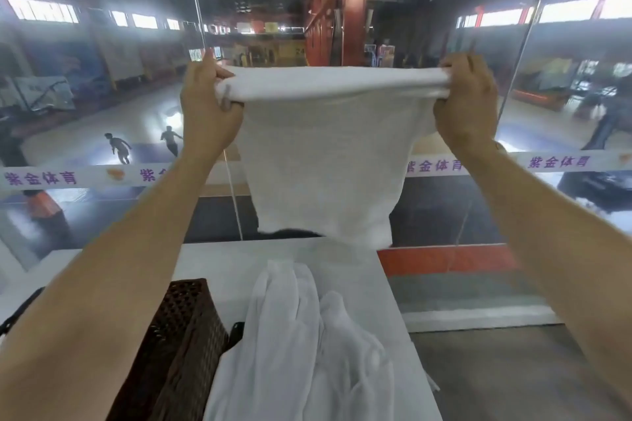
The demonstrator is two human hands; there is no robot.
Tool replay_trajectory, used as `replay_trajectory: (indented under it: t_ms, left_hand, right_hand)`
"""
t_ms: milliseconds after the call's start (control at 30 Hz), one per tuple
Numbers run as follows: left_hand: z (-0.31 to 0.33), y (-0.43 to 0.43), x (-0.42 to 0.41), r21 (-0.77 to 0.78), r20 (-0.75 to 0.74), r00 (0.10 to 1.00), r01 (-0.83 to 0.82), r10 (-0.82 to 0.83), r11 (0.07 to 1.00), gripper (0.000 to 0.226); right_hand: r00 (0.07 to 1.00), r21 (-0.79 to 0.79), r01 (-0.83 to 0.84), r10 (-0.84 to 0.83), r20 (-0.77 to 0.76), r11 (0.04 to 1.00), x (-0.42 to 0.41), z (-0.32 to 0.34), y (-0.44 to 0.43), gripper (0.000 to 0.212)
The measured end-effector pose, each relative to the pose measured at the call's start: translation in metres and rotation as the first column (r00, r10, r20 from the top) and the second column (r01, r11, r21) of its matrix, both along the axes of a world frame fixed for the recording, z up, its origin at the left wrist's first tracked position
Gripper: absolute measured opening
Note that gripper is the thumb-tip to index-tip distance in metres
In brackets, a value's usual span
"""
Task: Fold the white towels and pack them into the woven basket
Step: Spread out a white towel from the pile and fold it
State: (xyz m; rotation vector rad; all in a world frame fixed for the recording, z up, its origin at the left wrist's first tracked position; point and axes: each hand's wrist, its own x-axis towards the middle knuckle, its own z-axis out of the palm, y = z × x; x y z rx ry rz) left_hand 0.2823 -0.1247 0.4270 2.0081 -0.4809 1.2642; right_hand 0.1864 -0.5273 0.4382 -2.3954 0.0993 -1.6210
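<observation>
- The left hand [208, 106], at 10 o'clock, grips one top corner of the held towel [325, 154].
- The right hand [468, 102], at 2 o'clock, grips the other top corner.
- The held towel hangs between them, up in the air above the table [205, 263].
- It looks soft, light and floppy. It will likely sag, so the corners seem the best spots to hold.
- A messy pile of towels [307, 352] lies on the table at 6 o'clock.
- The woven basket [184, 335] stands just beside the pile at 7 o'clock. Its inside is hidden.
</observation>
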Motion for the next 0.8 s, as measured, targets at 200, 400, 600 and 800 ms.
replay_trajectory:
  t_ms: [200,400,600,800]
  left_hand:
    - [-0.099,0.023,-0.085,0.159,-0.175,0.984,0.001,0.027,0.987,0.058]
    - [-0.234,0.048,-0.191,0.341,-0.64,0.758,0.13,0.128,0.931,0.044]
    - [-0.34,0.064,-0.297,0.468,-0.832,0.455,0.269,0.317,0.842,0.047]
    - [-0.346,0.073,-0.363,0.473,-0.88,0.149,0.339,0.45,0.813,0.051]
  right_hand:
    - [0.97,-0.051,-0.139,0.126,-0.208,0.989,-0.099,-0.11,-0.002,0.042]
    - [0.675,0.126,-0.14,0.188,-0.714,0.982,-0.219,-0.28,0.008,0.044]
    - [0.256,0.176,-0.262,0.245,-0.935,0.949,-0.333,-0.374,0.005,0.026]
    - [0.014,0.094,-0.33,0.104,-0.994,0.939,-0.388,-0.354,0.008,0.028]
